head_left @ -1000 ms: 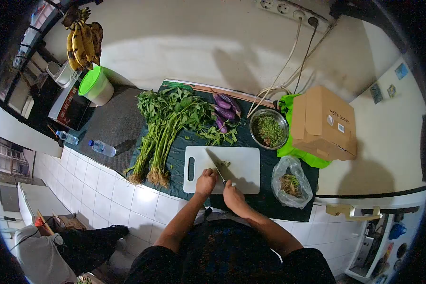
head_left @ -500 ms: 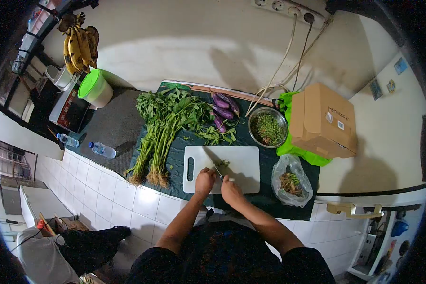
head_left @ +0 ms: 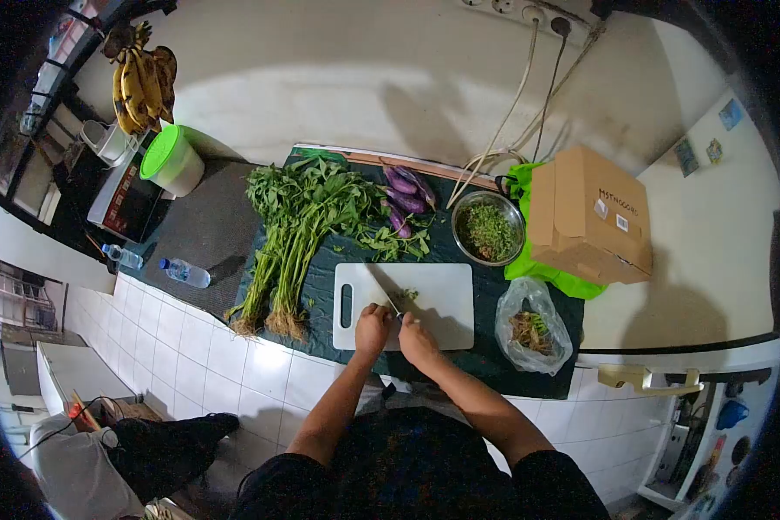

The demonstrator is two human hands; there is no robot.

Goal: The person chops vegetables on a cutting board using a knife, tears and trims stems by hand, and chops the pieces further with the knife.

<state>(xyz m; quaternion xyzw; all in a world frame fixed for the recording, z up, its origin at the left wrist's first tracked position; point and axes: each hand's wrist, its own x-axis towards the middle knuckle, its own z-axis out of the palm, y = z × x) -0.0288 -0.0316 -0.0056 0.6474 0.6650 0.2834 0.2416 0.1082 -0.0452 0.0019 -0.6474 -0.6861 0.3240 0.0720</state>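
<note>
My right hand (head_left: 418, 340) is closed round the handle of a kitchen knife (head_left: 383, 289), whose blade points to the far left over a white cutting board (head_left: 452, 290). Just left of the handle, my left hand (head_left: 373, 328) is closed, fingers bunched near the blade; whatever it may hold is hidden. A small pile of chopped greens (head_left: 408, 295) lies on the board beyond the blade. Left of the board, long leafy stalks with roots (head_left: 290, 251) are spread out. Several purple eggplants (head_left: 405, 201) rest behind the board.
A metal bowl of cut greens (head_left: 489, 229) stands at the back right, before a cardboard box (head_left: 594, 217). A plastic bag with trimmings (head_left: 533, 329) sits right of the board. Water bottles (head_left: 185, 273) and a green-lidded bucket (head_left: 173, 162) are on the left.
The knife has swung so that its blade lies more visibly across the board, pointing to the far left. Both hands stay close together at the board's near edge. The view has shifted slightly.
</note>
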